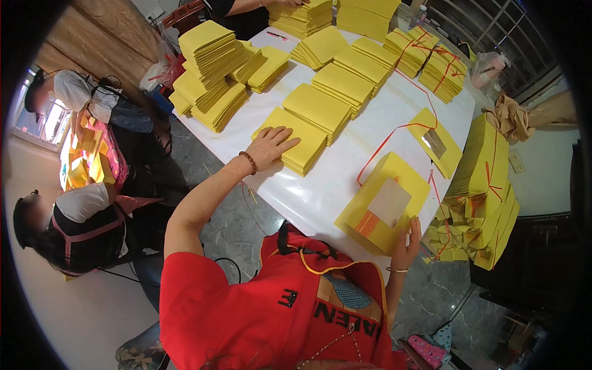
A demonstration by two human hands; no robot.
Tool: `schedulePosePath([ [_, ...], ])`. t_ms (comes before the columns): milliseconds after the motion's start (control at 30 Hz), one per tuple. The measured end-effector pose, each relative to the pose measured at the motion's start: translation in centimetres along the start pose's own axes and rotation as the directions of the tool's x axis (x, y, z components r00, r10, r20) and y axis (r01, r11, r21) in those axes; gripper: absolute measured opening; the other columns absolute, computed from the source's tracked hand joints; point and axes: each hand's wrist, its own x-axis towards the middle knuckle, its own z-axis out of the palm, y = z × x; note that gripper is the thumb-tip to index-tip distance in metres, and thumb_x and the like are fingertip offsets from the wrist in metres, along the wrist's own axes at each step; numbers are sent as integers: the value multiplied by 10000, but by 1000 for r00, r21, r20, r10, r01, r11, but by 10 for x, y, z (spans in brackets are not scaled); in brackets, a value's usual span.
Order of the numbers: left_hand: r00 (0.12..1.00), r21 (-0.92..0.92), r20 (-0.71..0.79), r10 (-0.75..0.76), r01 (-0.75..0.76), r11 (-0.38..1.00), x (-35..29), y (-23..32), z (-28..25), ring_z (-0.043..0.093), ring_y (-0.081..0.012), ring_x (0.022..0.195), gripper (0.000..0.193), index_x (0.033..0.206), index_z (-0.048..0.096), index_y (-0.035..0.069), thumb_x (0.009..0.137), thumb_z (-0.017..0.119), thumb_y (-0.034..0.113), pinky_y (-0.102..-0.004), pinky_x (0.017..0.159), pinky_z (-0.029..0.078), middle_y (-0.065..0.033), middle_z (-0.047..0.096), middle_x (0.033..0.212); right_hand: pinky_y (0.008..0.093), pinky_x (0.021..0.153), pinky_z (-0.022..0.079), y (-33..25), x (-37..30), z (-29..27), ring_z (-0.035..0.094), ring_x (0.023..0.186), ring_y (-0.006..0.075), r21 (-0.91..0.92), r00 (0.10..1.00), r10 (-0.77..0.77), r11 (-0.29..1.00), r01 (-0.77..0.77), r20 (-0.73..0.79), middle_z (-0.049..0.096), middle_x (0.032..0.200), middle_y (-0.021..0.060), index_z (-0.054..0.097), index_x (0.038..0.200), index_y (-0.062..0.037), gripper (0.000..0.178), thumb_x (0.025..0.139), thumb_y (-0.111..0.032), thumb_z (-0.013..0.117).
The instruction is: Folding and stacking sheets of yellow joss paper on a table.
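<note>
One yellow stack (311, 147), beneath left hand (272, 148)

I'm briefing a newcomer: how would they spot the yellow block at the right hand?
On the white table, find the person's right hand at the near edge. The yellow block at its fingers has a pale patch and, unlike its neighbours, an orange patch beside that.

- Shirt (228, 308): red, short-sleeved; black lettering (288, 298), blue print (350, 295).
- Bracelet (249, 161): brown beads, left wrist (242, 167).
- Bangle (398, 271): pale, thin, right wrist (398, 263).
- Cord (317, 271): yellow, across shirt.
- Chain (322, 353): beaded.
</note>
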Motion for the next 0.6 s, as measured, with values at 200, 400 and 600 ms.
schedulePosePath([
  [200,999,-1,21,31,-31,1000,5,-1,-13,356,-291,1228,849,1339,345,183,595,754,164,-443,1006,279,-118,385,1324,359,993,339,-4,2,-7,401,1243,281,-14,1000,-9,1000,9,-22,420,1338,185,513,1214,-15,366,850,-45,522],
  [400,999,4,25,30,-30,1000,3,4,-29,351,-294,1233,908,1356,318,208,572,777,211,-463,996,275,-113,375,1335,363,990,340,1,-4,-8,421,1223,284,53,999,31,998,-29,-38,415,1338,194,521,1200,-7,359,844,-51,529],
  [600,993,-54,-29,-116,114,992,-11,0,-40,278,-314,1299,1027,1401,242,187,549,802,308,-491,1041,211,-137,274,1418,367,987,335,-3,-3,-14,424,1216,284,-8,999,1,1000,-1,-44,419,1333,196,522,1193,0,358,839,-52,534],
])
